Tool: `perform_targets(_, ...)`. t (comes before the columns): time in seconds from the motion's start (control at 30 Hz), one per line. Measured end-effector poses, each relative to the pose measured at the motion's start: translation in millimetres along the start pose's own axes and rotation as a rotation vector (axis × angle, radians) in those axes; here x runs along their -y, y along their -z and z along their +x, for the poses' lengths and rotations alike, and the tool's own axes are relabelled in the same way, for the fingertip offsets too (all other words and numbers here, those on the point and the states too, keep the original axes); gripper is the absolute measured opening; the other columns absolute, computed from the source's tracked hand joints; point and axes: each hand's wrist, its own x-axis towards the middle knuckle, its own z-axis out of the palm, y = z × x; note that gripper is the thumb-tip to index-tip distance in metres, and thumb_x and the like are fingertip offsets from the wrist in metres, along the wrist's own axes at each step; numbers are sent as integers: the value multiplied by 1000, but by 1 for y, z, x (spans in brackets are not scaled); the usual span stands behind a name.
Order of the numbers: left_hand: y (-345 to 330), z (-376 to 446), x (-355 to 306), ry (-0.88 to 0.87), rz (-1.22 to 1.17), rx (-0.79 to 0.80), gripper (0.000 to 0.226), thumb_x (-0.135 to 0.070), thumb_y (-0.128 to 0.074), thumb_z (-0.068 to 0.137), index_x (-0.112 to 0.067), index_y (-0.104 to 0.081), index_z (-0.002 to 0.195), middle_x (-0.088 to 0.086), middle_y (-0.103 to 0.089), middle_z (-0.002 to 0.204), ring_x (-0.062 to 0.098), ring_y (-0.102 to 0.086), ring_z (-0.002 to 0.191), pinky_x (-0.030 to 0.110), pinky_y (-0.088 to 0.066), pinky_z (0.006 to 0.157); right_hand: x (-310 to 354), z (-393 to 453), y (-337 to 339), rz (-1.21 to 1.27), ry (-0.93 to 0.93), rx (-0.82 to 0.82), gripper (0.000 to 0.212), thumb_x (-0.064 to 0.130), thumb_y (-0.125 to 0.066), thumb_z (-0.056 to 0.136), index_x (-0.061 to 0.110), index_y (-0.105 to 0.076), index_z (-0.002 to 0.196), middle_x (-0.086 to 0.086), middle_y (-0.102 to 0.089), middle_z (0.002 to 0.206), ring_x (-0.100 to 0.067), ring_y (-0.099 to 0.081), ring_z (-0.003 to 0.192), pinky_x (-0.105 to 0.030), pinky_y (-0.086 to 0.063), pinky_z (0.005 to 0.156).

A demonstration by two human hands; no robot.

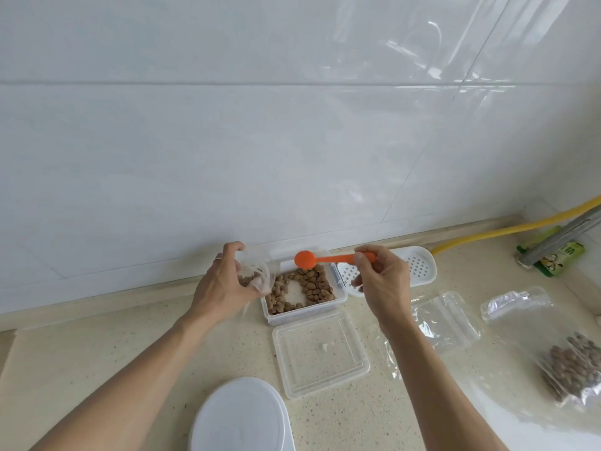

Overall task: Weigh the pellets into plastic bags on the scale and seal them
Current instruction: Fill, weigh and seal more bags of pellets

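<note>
Spoon (325,258), pinched by right hand (383,281), lies level, bowl toward the bag (257,275) gripped by left hand (221,281), above the box (304,315).

You're at home kitchen counter: speckled stone worktop (97,353), glossy white wall tiles (227,141), yellow gas hose (507,230), white drainer tray (419,265) by wall.

Your forearms are bare, with no sleeves in view. Your left hand (221,281) wears a thin silvery ring on one finger; your right hand (383,281) wears nothing.
</note>
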Motion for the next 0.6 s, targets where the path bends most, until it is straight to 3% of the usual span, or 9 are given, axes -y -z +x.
perform_targets(0.2,18,-27,28,-30,-90,-7,83,-42,-83,65,-40,-27,125,-2,-56,102,-2,-50,93,27,-39,76,-49,-8,-28,-34,-166,58,11,14,-66,93,18,-74,99,-7,-72,81,-22,-64,47,-27,-44,46)
perform_targets(0.33,26,-36,32,-35,-99,-23,88,-40,-86,63,-39,-27,128,-1,-51,109,7,-54,99,25,-39,78,-63,-11,-41,-85,-185,138,11,13,-64,94,19,-73,97,-7,-70,80,-17,-59,41,-21,-42,41)
perform_targets(0.6,23,-44,34,-97,-124,-139,102,-49,-90,54,-35,-25,130,-5,-49,107,8,-52,97,20,-39,76,-62,-11,-43,-121,-289,187,8,14,-62,95,15,-69,91,-11,-60,69,-13,-46,46,-22,-42,41)
